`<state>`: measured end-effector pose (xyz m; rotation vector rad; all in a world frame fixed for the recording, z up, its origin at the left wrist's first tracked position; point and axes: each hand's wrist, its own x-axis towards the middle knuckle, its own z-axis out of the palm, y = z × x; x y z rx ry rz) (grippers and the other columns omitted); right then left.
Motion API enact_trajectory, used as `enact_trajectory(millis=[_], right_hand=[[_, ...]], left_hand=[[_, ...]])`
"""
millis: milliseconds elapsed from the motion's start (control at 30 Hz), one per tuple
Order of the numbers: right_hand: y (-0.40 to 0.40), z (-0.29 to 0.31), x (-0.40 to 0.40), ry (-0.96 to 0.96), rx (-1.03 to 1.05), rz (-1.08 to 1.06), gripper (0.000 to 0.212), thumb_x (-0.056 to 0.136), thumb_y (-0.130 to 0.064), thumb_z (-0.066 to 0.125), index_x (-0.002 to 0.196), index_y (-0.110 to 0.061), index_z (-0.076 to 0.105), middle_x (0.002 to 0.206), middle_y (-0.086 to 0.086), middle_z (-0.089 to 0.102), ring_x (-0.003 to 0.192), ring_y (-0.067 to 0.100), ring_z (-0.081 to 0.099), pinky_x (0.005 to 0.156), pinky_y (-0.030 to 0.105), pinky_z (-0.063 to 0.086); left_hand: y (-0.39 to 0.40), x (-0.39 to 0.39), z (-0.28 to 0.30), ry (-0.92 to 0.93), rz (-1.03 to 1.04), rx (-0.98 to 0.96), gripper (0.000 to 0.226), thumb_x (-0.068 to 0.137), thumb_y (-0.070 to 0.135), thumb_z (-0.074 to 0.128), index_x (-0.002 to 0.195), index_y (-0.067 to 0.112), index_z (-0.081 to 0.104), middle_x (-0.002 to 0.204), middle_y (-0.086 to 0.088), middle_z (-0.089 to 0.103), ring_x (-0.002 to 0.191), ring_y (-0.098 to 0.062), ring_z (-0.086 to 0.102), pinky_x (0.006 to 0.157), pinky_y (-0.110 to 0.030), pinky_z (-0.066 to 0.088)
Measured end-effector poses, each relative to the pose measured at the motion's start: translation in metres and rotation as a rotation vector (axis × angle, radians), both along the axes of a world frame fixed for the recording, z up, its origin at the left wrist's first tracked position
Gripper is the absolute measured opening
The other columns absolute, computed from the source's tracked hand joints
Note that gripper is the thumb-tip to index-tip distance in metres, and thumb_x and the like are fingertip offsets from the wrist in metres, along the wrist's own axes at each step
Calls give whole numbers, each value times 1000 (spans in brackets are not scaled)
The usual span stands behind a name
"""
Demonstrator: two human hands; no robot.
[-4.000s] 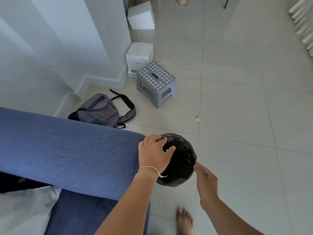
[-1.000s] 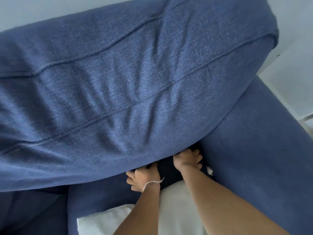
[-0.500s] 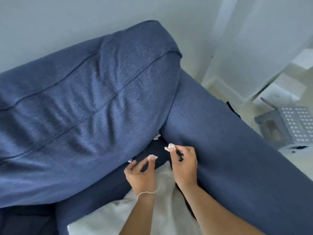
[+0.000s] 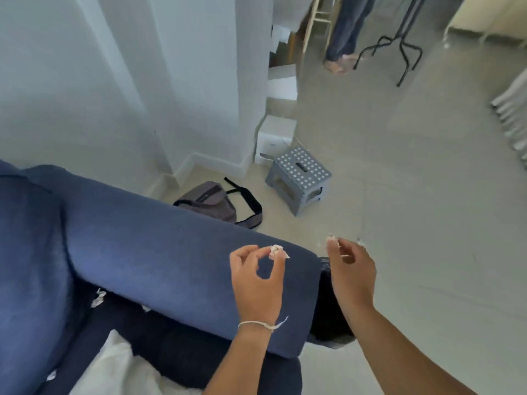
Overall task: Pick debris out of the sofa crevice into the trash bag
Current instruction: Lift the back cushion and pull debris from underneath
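Blue sofa arm (image 4: 171, 252) under left hand (image 4: 256, 283) | both hands pinch white crumpled scraps (image 4: 276, 250) | right hand (image 4: 352, 269) above black trash bag (image 4: 325, 309)

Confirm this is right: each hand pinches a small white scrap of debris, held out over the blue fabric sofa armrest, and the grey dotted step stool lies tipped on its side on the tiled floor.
Not quite. The head view shows the grey dotted step stool standing upright on the tiled floor. The rest holds: left hand and right hand each pinch a small white scrap of debris over the blue fabric sofa armrest.
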<state>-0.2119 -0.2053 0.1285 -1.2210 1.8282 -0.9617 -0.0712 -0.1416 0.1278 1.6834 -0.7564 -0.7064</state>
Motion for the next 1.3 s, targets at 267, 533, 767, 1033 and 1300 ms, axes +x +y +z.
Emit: enact_trajectory(millis=[267,533,767,1033,1300], right_hand=[[-7,-31,-133,34,234,10,25,90,-29,65,75,-11,73,62,-7,71,63,16,55,67,34,53],[3,-44,-185,-89,300,5,38,85,-28,57,64,-11,30,60,3,25,59,18,25,63,35,23],[-3,-44,-186,-97,275,99,20,91,-37,57,71,-35,54,68,-16,47,73,10,46,69,28,37],[-4,-26,-122,52,119,382,43,96,-42,56,136,-25,62,134,-11,61,129,8,52,112,29,38],[9,-23,-3,130,-27,666,41,98,-32,59,138,-25,59,139,-12,54,134,3,45,109,19,35]], left_hand=[[-54,-124,-38,-303,-334,91,17,87,38,70,98,25,70,113,7,47,112,-10,46,97,-21,39],[-53,-159,-60,-530,-472,229,26,88,43,66,106,25,73,121,5,48,113,-16,44,102,-33,42],[-50,-148,-72,-782,-457,199,33,98,28,47,124,20,65,127,-8,54,112,-27,54,97,-44,46],[-2,-66,-79,-1012,-314,459,58,101,44,23,146,15,44,151,-15,43,144,-33,33,119,-47,27],[52,-2,-72,-726,-190,410,55,100,42,35,150,20,32,160,-5,28,151,-23,18,121,-44,22]])
